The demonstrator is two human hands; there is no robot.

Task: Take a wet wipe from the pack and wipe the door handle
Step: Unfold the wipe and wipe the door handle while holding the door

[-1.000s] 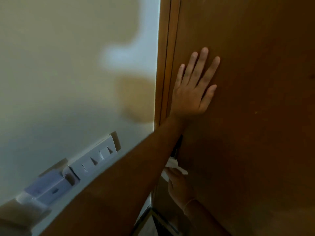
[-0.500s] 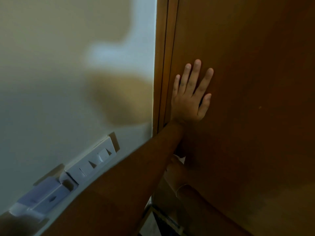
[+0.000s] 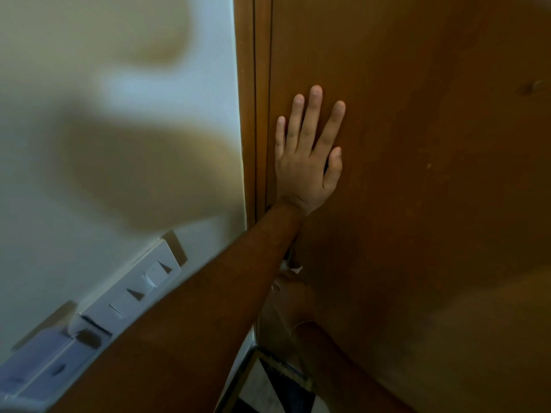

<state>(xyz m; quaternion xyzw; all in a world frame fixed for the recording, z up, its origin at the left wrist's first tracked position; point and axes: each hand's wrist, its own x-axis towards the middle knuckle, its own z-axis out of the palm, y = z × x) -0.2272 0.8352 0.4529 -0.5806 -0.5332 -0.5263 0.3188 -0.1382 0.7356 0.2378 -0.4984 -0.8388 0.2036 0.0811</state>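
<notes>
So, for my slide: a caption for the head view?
Left hand flat on brown wooden door; right hand holds white wet wipe below.

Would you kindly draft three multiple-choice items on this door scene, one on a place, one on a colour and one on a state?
1. Where does the left hand rest?
A. flat on the door
B. on the switch plate
C. on the floor

2. What colour is the switch plate on the wall?
A. black
B. white
C. red

3. How is the left hand held?
A. clenched in a fist
B. pinching a cord
C. open, fingers spread

Answers:
1 A, since its palm lies against the brown wood beside the frame.
2 B, since the plate shows pale against the cream wall.
3 C, since all the fingers lie apart and straight.

The right hand, low under the forearm, holds a wipe; the handle itself is hidden.
</notes>
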